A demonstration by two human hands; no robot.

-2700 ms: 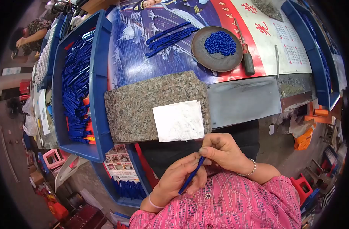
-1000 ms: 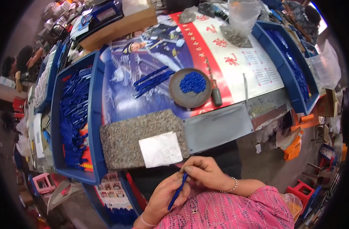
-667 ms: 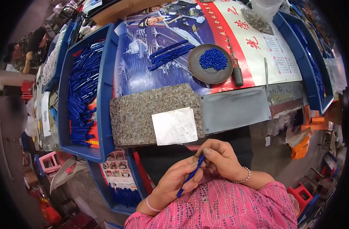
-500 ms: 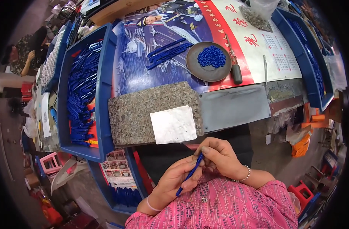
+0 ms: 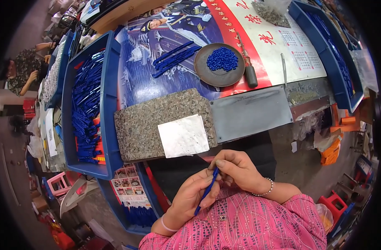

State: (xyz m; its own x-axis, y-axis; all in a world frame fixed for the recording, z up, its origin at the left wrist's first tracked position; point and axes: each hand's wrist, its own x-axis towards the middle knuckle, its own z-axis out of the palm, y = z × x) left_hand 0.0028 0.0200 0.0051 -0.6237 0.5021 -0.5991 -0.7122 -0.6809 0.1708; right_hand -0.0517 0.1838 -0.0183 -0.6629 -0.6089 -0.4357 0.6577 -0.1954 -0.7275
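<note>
Together, left grip (image 5: pixel 189 196) and right grip (image 5: pixel 241 171) pinch blue stick (image 5: pixel 207 191) — cluttered table (image 5: pixel 310 92), grey floor (image 5: pixel 288 171).

One thin, stick-like piece (image 5: pixel 206 192) of shiny dark blue colour is held between the fingers of both hands (image 5: pixel 239 171). It stands slanted: its upper end leans to the right, at the fingertips, and its lower end points down-left.

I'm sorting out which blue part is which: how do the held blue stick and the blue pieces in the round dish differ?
The blue stick is long and slim; the blue pieces are short and bead-like. The stick is single, held by the left hand and right hand; the pieces are many, heaped in the round dish. Both are a deep blue.
</note>
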